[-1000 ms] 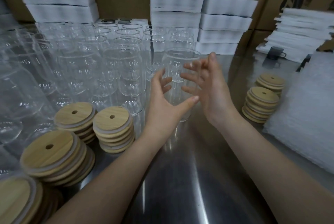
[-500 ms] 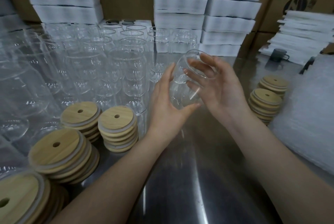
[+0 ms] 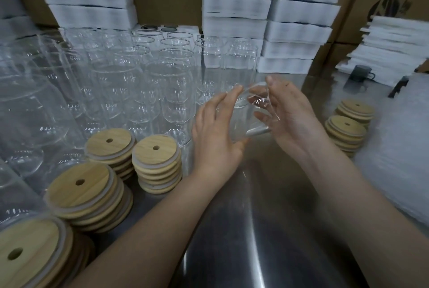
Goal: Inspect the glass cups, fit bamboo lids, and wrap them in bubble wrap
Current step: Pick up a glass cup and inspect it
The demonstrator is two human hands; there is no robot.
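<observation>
We are holding one clear glass cup [image 3: 246, 120] up off the shiny steel table [image 3: 255, 229], and we are judging this to be the inspecting step. Left of that cup, stacks of round bamboo lids [image 3: 155, 162] with straw holes and a crowd of unlidded glass tumblers [image 3: 171, 88] are waiting.

Our left hand [image 3: 216, 139] is curling its fingers lightly round the cup's left side, with the thumb underneath. Our right hand [image 3: 290, 120] is cradling the cup's right side, thumb over the top and fingers loosely bent behind the glass. To do this well, we are wanting to turn the cup slowly on the fingertips so that light runs along rim and wall and shows any chip or crack. The grip needs to be just firm enough that the slick glass is not slipping. Right of the cup, shorter bamboo lid piles [image 3: 346, 132] and a white sheet of bubble wrap [image 3: 399, 160] are lying ready.

The cup is tilting, its long axis slanting. The thick base seems to be sitting lower and nearer us, the mouth pointing up and away, though the clear glass is making this hard to confirm.
</observation>
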